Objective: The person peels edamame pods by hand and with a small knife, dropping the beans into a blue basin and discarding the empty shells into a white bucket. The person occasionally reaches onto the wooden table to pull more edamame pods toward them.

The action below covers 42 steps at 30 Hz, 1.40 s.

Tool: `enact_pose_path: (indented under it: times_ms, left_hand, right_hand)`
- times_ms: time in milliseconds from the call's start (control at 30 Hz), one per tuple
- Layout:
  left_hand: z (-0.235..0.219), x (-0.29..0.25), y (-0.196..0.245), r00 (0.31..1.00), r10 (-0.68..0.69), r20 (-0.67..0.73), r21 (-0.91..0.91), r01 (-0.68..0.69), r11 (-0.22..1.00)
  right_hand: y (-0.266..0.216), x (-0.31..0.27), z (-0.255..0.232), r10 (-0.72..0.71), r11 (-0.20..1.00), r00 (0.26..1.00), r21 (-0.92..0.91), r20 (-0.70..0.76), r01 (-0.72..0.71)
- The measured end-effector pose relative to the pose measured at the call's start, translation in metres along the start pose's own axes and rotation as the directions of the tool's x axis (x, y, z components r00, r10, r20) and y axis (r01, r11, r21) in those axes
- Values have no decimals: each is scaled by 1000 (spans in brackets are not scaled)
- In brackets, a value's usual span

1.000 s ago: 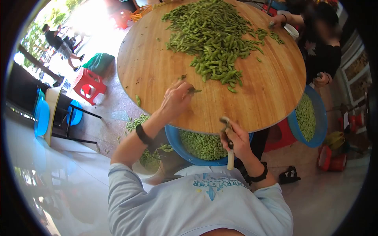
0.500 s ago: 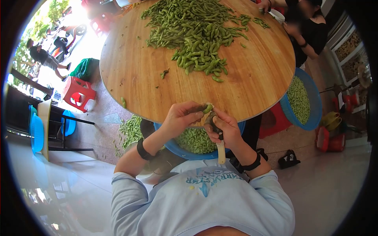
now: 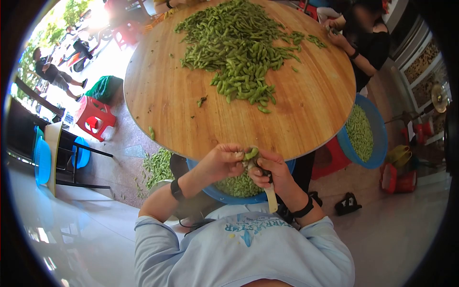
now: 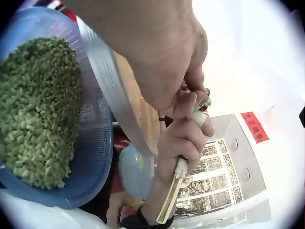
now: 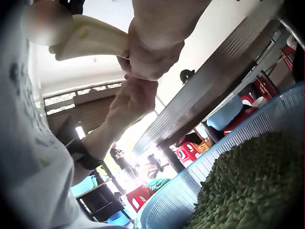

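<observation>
Both hands meet just off the near edge of the round wooden table, above a blue basket [image 3: 205,189] of shelled beans. My left hand [image 3: 222,161] pinches a green pod [image 3: 252,153] at its fingertips. My right hand [image 3: 273,173] is curled round a tool with a pale handle [image 3: 271,200], which points down toward the shirt; its working end is hidden by the fingers. In the left wrist view the left hand [image 4: 167,62] touches the right hand [image 4: 178,148], and the pale handle [image 4: 170,198] sticks out below. The right wrist view shows the hands touching too.
A big heap of pods [image 3: 234,45] covers the table's [image 3: 162,95] far middle. Another person [image 3: 366,40] sits at the right. A second blue basket [image 3: 377,138] of beans stands right, a red stool [image 3: 95,117] left, loose pods [image 3: 160,167] on the floor.
My left hand has come from the tabletop toward the right hand, bringing a pod against it. The right hand has shifted slightly left. The head view has moved.
</observation>
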<state>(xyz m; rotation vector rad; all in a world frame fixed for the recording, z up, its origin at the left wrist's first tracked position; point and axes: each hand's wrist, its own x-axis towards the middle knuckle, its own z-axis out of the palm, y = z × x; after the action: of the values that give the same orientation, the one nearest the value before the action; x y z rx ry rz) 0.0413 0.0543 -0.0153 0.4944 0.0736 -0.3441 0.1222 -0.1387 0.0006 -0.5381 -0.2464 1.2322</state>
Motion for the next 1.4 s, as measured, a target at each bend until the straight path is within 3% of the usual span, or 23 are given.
enact_pose_path:
  times_ms: [33, 67, 100, 133, 167, 200, 233, 267, 367, 433, 533, 600, 633, 700, 767, 833, 867, 933, 1067, 1133, 1233, 1333, 1400]
  left_hand:
    - [2, 0, 1, 1000, 16, 6, 10, -16, 1000]
    - [7, 1, 1, 988, 85, -125, 243, -52, 969]
    - [15, 3, 2, 955, 181, -236, 462, -54, 885]
    - [24, 2, 0, 899, 376, -223, 738, -96, 668]
    - [27, 1, 0, 898, 384, -213, 745, -105, 659]
    - [29, 0, 0, 821, 564, 88, 964, -213, 160]
    - [30, -1, 1, 713, 555, 429, 891, -233, -390]
    - [28, -3, 3, 728, 484, 485, 829, -207, -519]
    - [36, -7, 1, 682, 451, 575, 743, -206, -636]
    - [38, -8, -2, 684, 446, 577, 735, -197, -649]
    - [42, -4, -6, 605, 527, 596, 733, -143, -665]
    - [51, -3, -4, 556, 643, 526, 840, -221, -496]
    - [53, -4, -6, 560, 639, 528, 839, -227, -495]
    - [56, -6, -7, 680, 702, 213, 970, -232, -69]
    - [48, -3, -11, 677, 690, 256, 966, -208, -154]
    - [44, -5, -19, 680, 671, 296, 954, -184, -235]
    - [44, -5, -23, 689, 649, 322, 942, -166, -292]
    - [45, -6, -28, 704, 620, 347, 926, -153, -345]
    - [42, -8, -35, 750, 586, 306, 931, -108, -348]
    - [42, -9, -38, 753, 584, 304, 930, -101, -354]
    - [44, -12, -43, 818, 514, 260, 937, -84, -340]
    - [44, -12, -45, 783, 580, 227, 964, -95, -249]
    - [44, -14, -39, 819, 573, -22, 1000, 23, 7]
  right_hand:
    - [0, 1, -3, 51, 994, 998, 94, 23, -53]
    - [2, 2, -5, 63, 985, 998, 161, -17, -59]
    - [5, 3, -7, 62, 987, 998, 149, -5, -61]
    - [9, 3, -9, 41, 995, 995, 100, -93, -31]
    - [12, 3, -9, 11, 999, 984, 50, -179, -2]
    - [14, 3, -8, 4, 999, 986, 41, -169, 3]
    - [14, 3, -7, 13, 999, 984, 47, -176, -5]
    - [14, 3, -5, 20, 999, 983, 51, -182, -11]
    - [12, 2, 3, -8, 1000, 986, -29, -166, 3]
    - [15, 2, 11, -47, 997, 985, -72, -165, 36]
    - [16, 2, 24, -101, 994, 972, -61, -211, 90]
    - [13, 2, 32, -150, 985, 968, -110, -200, 130]
    - [14, 1, 33, -185, 976, 963, -151, -197, 156]
    - [16, 0, 30, -212, 960, 957, -226, -201, 165]
    - [14, 2, 23, -242, 935, 950, -307, -198, 175]
    - [16, 4, 13, -376, 722, 903, -676, -209, 144]
    - [18, 7, 5, -387, 719, 897, -678, -212, 150]
    - [21, 10, -3, -670, 212, 743, -957, 5, 198]
    - [15, 3, -1, -651, 133, 758, -979, 32, 155]
    - [16, 5, -8, -633, -112, 730, -963, 258, 244]
    - [20, 7, -20, -632, -128, 743, -975, 221, 182]
    - [12, -5, -10, -566, -51, 803, -980, 186, 191]
    - [14, -5, -12, -561, -110, 795, -973, 228, 202]
